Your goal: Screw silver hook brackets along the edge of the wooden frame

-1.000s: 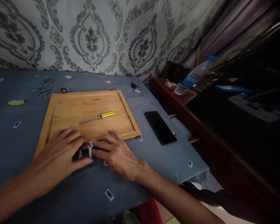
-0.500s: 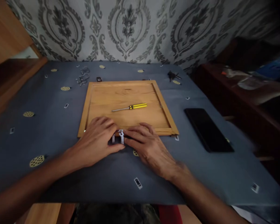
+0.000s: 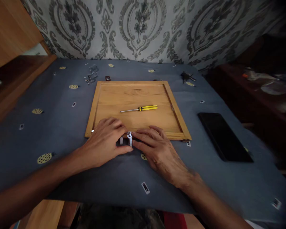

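Note:
A small shiny metal fitting (image 3: 130, 139), its exact kind unclear, sits at the near edge of a framed wooden panel (image 3: 114, 95) lying on the table. My left hand (image 3: 109, 140) is closed around the fitting's left side, thumb below and fingers over the frame's edge. From the right, my right hand (image 3: 157, 148) pinches at the same fitting with its fingertips, other fingers resting on the near rail. Part of the fitting is hidden by my fingers. A screwdriver (image 3: 147, 108) with a yellow and black handle lies on the panel, tip to the left.
A black phone (image 3: 224, 136) lies right of the panel on the blue patterned tablecloth (image 3: 85, 187). Small metal parts (image 3: 91, 78) lie at the back left, a small dark object (image 3: 107, 78) behind the panel, and a bunch of dark keys or tools (image 3: 187, 77) at the back right.
The whole view has shifted, so everything sits slightly further right. My hands stay at the fitting, almost unmoved relative to the panel.

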Demonstrator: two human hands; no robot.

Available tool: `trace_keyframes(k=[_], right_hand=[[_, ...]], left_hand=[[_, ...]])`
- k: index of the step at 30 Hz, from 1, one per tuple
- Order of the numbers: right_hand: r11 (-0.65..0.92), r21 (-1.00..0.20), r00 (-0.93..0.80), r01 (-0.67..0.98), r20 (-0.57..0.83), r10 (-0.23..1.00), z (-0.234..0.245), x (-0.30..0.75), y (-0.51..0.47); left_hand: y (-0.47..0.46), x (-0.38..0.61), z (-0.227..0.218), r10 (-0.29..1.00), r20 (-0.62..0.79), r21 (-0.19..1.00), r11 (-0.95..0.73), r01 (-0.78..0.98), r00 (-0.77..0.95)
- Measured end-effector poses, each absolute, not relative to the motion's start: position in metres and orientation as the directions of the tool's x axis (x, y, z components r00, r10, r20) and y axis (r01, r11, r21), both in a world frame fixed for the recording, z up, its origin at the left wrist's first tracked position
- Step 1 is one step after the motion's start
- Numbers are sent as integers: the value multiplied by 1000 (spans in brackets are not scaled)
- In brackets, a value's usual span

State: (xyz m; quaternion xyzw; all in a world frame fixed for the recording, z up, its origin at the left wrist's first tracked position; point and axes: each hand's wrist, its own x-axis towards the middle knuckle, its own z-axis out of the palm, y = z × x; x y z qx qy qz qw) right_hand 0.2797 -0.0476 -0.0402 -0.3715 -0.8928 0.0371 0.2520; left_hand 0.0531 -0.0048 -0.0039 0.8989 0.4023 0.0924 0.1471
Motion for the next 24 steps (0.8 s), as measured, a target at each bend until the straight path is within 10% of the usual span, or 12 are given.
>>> trace_keyframes(k=[17, 24], right_hand=[[654, -317, -442, 686, 532, 722, -15, 295, -26], [410, -225, -330, 884, 320, 888, -27, 323, 40]], left_hand=[[-6, 53, -5, 761, 68, 392, -614, 684, 645], [-4, 53, -7, 751, 88, 377, -633, 676, 654]])
